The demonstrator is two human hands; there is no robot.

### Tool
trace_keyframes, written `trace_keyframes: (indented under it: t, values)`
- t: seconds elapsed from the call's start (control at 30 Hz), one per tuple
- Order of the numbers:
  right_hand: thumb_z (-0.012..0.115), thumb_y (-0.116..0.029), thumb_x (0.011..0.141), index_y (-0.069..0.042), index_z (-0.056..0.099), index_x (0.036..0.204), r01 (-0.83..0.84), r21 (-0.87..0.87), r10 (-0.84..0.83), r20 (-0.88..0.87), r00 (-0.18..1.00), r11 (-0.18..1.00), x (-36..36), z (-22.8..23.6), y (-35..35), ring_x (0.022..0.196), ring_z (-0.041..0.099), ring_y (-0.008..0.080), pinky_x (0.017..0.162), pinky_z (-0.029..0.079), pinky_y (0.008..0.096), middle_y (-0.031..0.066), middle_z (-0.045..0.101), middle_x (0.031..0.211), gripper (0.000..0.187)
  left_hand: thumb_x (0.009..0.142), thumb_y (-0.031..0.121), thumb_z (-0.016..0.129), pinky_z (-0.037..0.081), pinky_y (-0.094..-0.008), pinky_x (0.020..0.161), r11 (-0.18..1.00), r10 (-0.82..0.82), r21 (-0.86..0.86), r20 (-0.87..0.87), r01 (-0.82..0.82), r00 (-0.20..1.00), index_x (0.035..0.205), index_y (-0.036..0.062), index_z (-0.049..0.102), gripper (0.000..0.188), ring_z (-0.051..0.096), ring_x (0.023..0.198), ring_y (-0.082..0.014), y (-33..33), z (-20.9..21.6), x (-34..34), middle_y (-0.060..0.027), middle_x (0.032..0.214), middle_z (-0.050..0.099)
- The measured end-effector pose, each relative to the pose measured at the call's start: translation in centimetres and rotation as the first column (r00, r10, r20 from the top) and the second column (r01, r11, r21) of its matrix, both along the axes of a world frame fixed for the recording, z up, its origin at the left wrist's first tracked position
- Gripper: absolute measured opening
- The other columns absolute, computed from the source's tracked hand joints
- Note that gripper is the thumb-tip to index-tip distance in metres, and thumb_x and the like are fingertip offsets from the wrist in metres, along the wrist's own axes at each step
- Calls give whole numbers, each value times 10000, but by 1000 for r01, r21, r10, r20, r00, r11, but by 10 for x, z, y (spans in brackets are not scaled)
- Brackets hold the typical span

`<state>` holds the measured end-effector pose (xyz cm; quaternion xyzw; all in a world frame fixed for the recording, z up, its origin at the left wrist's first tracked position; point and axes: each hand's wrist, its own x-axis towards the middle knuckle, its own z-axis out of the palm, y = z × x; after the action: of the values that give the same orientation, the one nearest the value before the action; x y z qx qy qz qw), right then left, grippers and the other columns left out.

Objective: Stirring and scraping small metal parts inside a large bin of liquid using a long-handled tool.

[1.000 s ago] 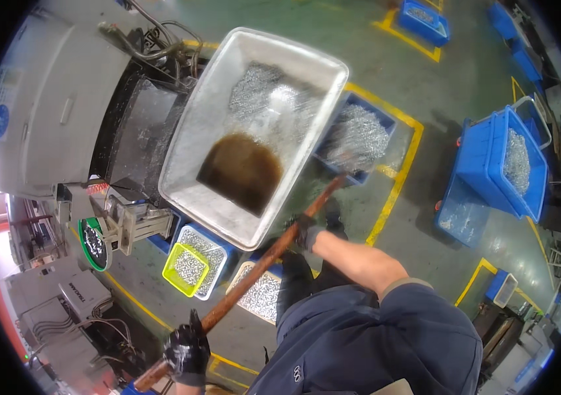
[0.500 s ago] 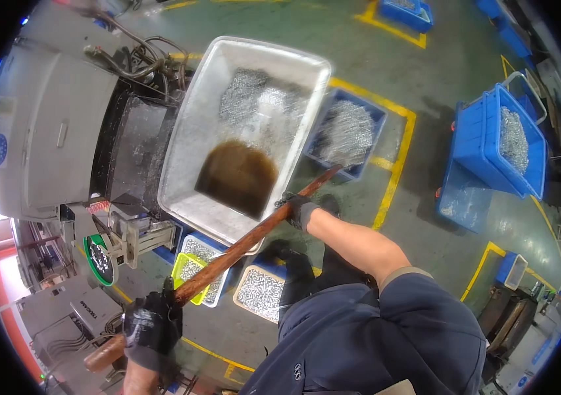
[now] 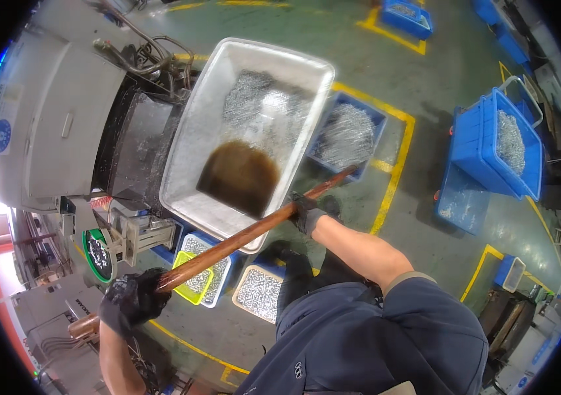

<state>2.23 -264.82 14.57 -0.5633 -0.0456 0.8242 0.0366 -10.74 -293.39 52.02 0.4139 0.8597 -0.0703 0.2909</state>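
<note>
My left hand (image 3: 134, 297), in a dark glove, is closed round the lower part of a long reddish-brown wooden pole (image 3: 228, 245). Further up the same pole, my right hand (image 3: 306, 213) grips it, gloved as well. The pole slants across the front of a large white tub (image 3: 191, 141), which holds murky brown liquid (image 3: 241, 181) and a heap of silvery metal shavings (image 3: 246, 99). Its far end reaches the near edge of a blue bin (image 3: 380, 131) full of shavings. No tool head shows at either end.
A grey machine (image 3: 37, 125) stands left of the tub. Near its front are a yellow-green basket (image 3: 179, 261), a white tray and a cream tray (image 3: 235, 297), each with small metal parts. On the right, a blue cart bin (image 3: 474, 141) holds shavings. Yellow lines mark the floor.
My left hand has shifted up and left with the pole's lower end. The pole's far end and my right hand have moved slightly right. The tub's contents look the same.
</note>
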Motion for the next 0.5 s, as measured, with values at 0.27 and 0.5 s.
trace_keyframes:
  t: [0.27,0.5]
  values:
    - [669,-305,871,-89,525,994,-57,72,58,-12,998,996,0,-29,-7,645,540,220,542,504,367,57,538,790,288,889,166,654,537,-271,545,817,573,-386,461,-428,678,1146,33,617,292,667,621,-127,0,-24,-19,-59,772,678]
    - [706,-259,852,-69,516,1043,-231,203,207,135,969,951,10,-32,-2,715,590,273,616,555,422,106,563,861,331,818,102,725,514,-273,511,660,738,-461,548,-594,395,1110,-29,640,331,645,604,-150,-25,-51,-4,-78,849,675]
